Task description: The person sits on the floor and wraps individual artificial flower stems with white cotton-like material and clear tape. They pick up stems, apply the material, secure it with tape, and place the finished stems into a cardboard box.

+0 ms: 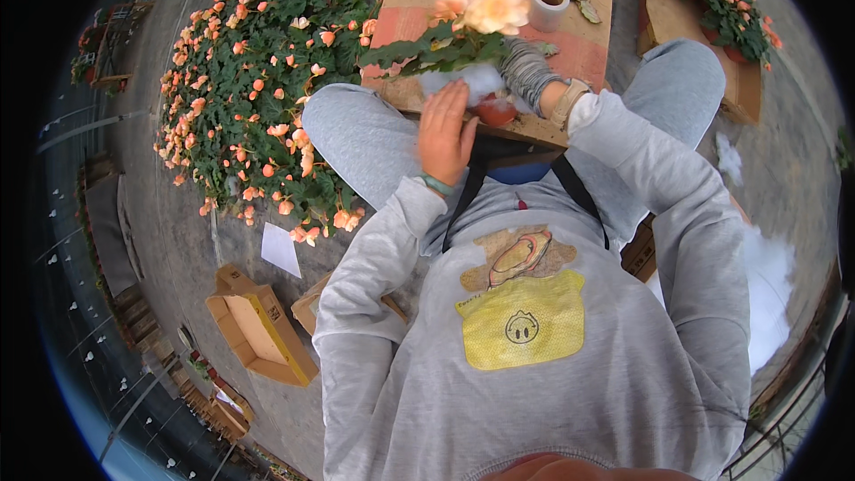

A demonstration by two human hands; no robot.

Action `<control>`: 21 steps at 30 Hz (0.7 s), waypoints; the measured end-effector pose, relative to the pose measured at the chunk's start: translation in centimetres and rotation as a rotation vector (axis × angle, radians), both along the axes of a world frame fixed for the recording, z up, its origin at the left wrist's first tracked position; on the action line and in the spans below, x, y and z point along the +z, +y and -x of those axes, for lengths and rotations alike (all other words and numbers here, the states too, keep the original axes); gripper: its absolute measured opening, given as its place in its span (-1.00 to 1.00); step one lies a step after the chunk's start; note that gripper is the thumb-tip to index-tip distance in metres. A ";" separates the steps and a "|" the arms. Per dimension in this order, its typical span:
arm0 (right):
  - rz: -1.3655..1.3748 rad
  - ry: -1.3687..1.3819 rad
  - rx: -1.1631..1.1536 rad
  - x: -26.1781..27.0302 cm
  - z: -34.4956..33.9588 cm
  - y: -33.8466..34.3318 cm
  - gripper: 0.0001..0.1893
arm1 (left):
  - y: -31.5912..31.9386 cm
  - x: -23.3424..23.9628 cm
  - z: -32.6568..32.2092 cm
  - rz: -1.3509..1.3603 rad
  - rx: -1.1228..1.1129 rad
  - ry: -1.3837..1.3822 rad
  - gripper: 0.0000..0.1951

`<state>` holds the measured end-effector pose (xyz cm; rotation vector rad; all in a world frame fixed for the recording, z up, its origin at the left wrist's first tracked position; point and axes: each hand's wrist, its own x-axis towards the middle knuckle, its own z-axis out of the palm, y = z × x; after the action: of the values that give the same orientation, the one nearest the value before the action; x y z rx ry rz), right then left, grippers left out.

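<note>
A potted begonia with a large pale peach bloom [495, 7] and serrated green leaves [434, 50] is in front of me at the cardboard's near edge. White fibre stuffing [477, 79] surrounds the plant's base above its terracotta-coloured pot [494, 110]. My left hand [446, 127], bare, rests against the fibre on the pot's left, fingers side by side and thumb a little apart. On the other side, my right hand [528, 73] wears a grey ribbed glove and reaches in beside the plant. Leaves and bloom hide its fingertips, so its grip cannot be made out.
A roll of clear tape [550, 5] and loose leaves [586, 8] lie on the cardboard surface [581, 47]. Many flowering begonias [267, 93] stand at left. More potted begonias sit in a carton [741, 83] at right. Open cardboard trays [257, 334] and white fibre [768, 294] lie on the floor.
</note>
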<state>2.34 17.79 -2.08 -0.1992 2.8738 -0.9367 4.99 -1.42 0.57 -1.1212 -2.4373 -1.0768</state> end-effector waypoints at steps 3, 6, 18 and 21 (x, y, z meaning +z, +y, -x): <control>0.042 0.147 -0.204 -0.9 0.0 -1.7 -0.69 | 1.7 -0.4 0.5 0.034 0.033 -0.043 -0.56; 0.222 0.043 -0.306 -0.9 -0.8 -3.5 -0.64 | 1.9 -0.6 2.2 0.201 0.129 -0.117 -0.57; 0.235 -0.158 -0.272 3.0 -3.3 -1.1 -0.56 | 3.1 -0.6 2.5 0.261 0.003 -0.106 -0.35; 0.149 0.078 -0.511 1.0 -1.5 0.2 -0.62 | 3.4 -0.8 1.6 0.306 0.068 -0.082 -0.36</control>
<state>3.81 17.99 -1.12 0.5243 2.9806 -1.2431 3.37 2.03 -0.24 -1.0865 -2.7525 -0.7615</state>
